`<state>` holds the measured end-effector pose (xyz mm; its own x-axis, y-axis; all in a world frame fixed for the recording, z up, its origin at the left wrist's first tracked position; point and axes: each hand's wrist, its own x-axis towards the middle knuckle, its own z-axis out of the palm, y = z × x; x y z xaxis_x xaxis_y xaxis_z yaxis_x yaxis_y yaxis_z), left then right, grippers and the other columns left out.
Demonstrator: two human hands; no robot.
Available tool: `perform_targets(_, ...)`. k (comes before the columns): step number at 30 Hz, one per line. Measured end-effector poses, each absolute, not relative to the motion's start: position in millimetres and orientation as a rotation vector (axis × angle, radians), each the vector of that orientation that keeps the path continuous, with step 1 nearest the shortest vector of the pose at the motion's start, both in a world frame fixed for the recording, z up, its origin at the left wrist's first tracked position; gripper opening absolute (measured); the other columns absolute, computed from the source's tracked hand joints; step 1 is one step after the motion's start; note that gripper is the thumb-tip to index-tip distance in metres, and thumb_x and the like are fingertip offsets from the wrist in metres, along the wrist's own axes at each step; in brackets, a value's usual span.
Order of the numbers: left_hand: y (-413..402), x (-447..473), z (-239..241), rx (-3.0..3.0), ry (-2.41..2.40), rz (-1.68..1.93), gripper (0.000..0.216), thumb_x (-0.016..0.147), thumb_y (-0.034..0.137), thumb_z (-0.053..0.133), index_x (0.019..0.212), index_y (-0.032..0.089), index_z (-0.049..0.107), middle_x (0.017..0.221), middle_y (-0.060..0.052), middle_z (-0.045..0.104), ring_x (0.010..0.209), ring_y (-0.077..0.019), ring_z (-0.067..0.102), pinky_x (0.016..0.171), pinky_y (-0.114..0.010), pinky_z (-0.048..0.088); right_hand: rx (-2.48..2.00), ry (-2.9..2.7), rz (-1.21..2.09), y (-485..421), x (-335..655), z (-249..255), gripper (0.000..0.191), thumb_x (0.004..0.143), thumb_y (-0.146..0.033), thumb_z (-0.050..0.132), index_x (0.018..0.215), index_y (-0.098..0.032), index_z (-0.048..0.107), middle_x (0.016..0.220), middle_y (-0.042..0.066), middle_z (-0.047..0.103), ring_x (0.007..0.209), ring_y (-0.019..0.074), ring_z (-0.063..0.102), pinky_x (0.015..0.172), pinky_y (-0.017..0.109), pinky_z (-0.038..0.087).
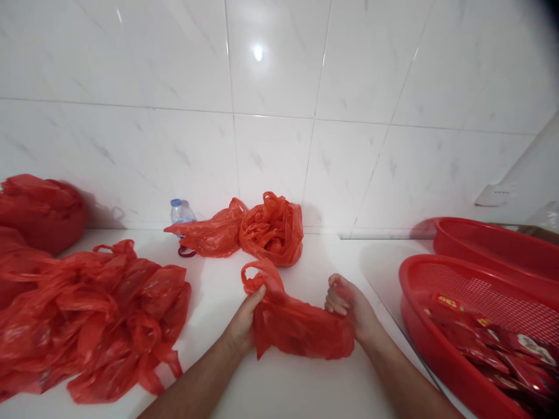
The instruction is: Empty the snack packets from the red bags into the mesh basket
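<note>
A thin red plastic bag (301, 329) stretches sideways between my two hands above the white table. My left hand (245, 319) is closed on the bag near its handle loop (257, 269), with the thumb on top. At the other end, my right hand (353, 304) has its fingers curled in and grips the bag's edge. Some red film shows against the right fingers. Whether anything lies inside the bag cannot be made out.
A heap of red bags (96, 314) covers the table's left side. Behind my hands stand a bundled red bag (273, 233) and a blue-capped bottle (176, 210). To the right, a red basket (410, 291) holds shiny red packets (493, 343), with another red basket (441, 230) behind it.
</note>
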<state>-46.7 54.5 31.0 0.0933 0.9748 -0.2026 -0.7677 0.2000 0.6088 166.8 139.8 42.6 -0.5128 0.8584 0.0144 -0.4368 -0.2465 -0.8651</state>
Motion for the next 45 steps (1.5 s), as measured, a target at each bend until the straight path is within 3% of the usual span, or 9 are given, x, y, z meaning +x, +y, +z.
perform_targets(5, 55, -34, 28, 0.562, 0.874, 1.468, 0.032, 0.074, 0.039, 0.069, 0.059, 0.016, 0.054, 0.054, -0.001, 0.060, 0.051, -0.0130, 0.056, 0.055, -0.026, 0.045, -0.666, -1.534, 1.853, 114, 152, 48, 0.045, 0.077, -0.031, 0.062, 0.120, -0.022, 0.051, 0.051, -0.008, 0.048, 0.045, 0.0070, 0.038, 0.051, 0.021, 0.033)
perform_targets(11, 52, -20, 32, 0.803, 0.935, 1.462, 0.022, 0.072, 0.035, 0.072, 0.079, 0.017, 0.062, 0.071, -0.003, 0.064, 0.065, -0.0157, 0.059, 0.064, -0.027, 0.046, -0.761, -1.640, 1.755, 96, 129, 43, 0.089, 0.068, -0.025, 0.072, 0.143, -0.029, 0.025, 0.055, -0.010, 0.051, 0.049, 0.0085, 0.047, 0.051, 0.022, 0.040)
perform_targets(15, 55, -15, 32, 0.840, 1.049, 1.433, 0.026, 0.070, 0.036, 0.072, 0.081, 0.016, 0.060, 0.071, -0.003, 0.063, 0.064, -0.0167, 0.059, 0.062, -0.028, 0.047, -0.776, -1.633, 1.707, 95, 119, 43, 0.041, 0.066, -0.022, 0.069, 0.107, -0.023, 0.061, 0.062, -0.006, 0.057, 0.053, 0.0093, 0.051, 0.052, 0.022, 0.041)
perform_targets(17, 57, -17, 31, 0.892, 1.075, 1.435, 0.028, 0.069, 0.036, 0.073, 0.082, 0.016, 0.058, 0.071, -0.002, 0.063, 0.065, -0.0164, 0.060, 0.063, -0.028, 0.048, -0.825, -1.571, 1.655, 99, 117, 45, 0.012, 0.071, -0.027, 0.067, 0.078, -0.018, 0.062, 0.059, -0.004, 0.055, 0.050, 0.0081, 0.046, 0.048, 0.021, 0.036)
perform_targets(25, 70, -37, 25, 1.087, 1.257, 1.415, 0.044, 0.075, 0.040, 0.066, 0.108, 0.018, 0.049, 0.090, -0.005, 0.063, 0.076, -0.0187, 0.062, 0.072, -0.035, 0.050, -0.864, -0.848, 1.771, 131, 127, 44, 0.032, 0.072, -0.042, 0.069, 0.066, -0.021, 0.046, 0.042, -0.010, 0.030, 0.042, 0.0071, 0.033, 0.049, 0.022, 0.034)
perform_targets(32, 64, -34, 22, 1.745, 1.655, 1.531, 0.082, 0.064, 0.042, 0.075, 0.135, 0.024, 0.040, 0.137, -0.012, 0.045, 0.126, -0.0329, 0.040, 0.105, -0.049, 0.031, -0.920, -0.991, 1.754, 127, 124, 47, 0.033, 0.072, -0.048, 0.067, 0.067, -0.021, 0.048, 0.043, -0.008, 0.037, 0.043, 0.0090, 0.038, 0.049, 0.024, 0.036)
perform_targets(35, 64, -25, 23, 1.603, 1.617, 1.424, 0.066, 0.069, 0.037, 0.070, 0.130, 0.025, 0.048, 0.122, -0.010, 0.060, 0.111, -0.0301, 0.054, 0.094, -0.043, 0.041, -0.812, -1.057, 1.787, 124, 122, 48, 0.029, 0.074, -0.046, 0.064, 0.070, -0.020, 0.052, 0.045, -0.007, 0.039, 0.043, 0.0086, 0.037, 0.050, 0.023, 0.035)
perform_targets(39, 67, -22, 19, 1.321, 1.458, 1.428, 0.022, 0.082, 0.033, 0.052, 0.094, 0.020, 0.065, 0.085, -0.003, 0.068, 0.078, -0.0187, 0.062, 0.071, -0.029, 0.047, -0.652, -0.997, 1.887, 121, 126, 47, 0.035, 0.080, -0.043, 0.054, 0.107, -0.021, 0.059, 0.050, -0.007, 0.041, 0.047, 0.0098, 0.040, 0.057, 0.026, 0.040)
perform_targets(45, 69, -24, 17, 1.128, 1.343, 1.576, 0.022, 0.082, 0.035, 0.054, 0.090, 0.016, 0.063, 0.077, -0.002, 0.064, 0.070, -0.0154, 0.059, 0.066, -0.026, 0.047, -0.562, -1.337, 1.904, 118, 119, 44, 0.050, 0.072, -0.030, 0.070, 0.118, -0.022, 0.053, 0.060, -0.007, 0.051, 0.047, 0.0072, 0.042, 0.052, 0.022, 0.034)
